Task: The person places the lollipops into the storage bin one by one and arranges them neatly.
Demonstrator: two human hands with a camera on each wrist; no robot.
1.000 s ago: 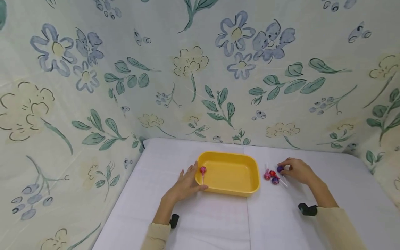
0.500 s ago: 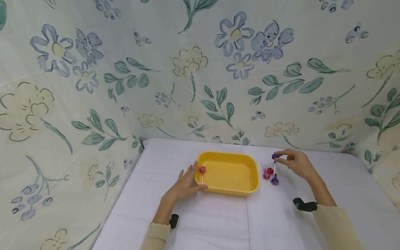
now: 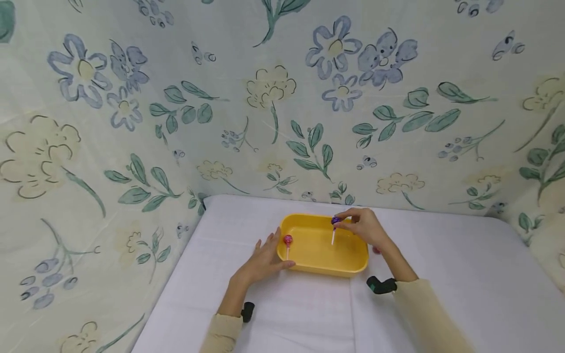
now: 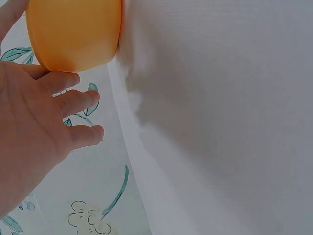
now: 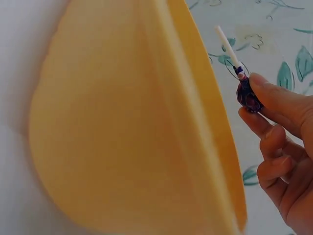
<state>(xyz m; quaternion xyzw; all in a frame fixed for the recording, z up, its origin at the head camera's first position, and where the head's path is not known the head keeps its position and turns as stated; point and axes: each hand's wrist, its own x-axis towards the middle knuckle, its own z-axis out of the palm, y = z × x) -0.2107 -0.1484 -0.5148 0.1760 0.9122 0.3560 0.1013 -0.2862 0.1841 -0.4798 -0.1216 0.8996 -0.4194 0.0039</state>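
Note:
A yellow plastic tray [image 3: 309, 252] lies on the white cloth. My left hand [image 3: 261, 260] rests against its left end, thumb at the near side and fingers spread fairly straight along the far left, as the left wrist view also shows. Near that end, a pink lollipop [image 3: 288, 239] lies inside the tray, stick toward me. Over the tray's far right part, my right hand [image 3: 365, 227] pinches a purple lollipop [image 5: 248, 95] by its wrapped head between thumb and index finger. Its white stick points down toward the tray in the head view.
Just right of the tray, a pink lollipop [image 3: 376, 250] shows beside the right wrist, which hides the others there. A floral cloth wall [image 3: 273, 122] rises behind the table. Both wrists wear black cameras [image 3: 381, 285].
My right hand picked the purple lollipop up from the pile on the right and carried it left over the tray. My left hand has stayed at the tray's end.

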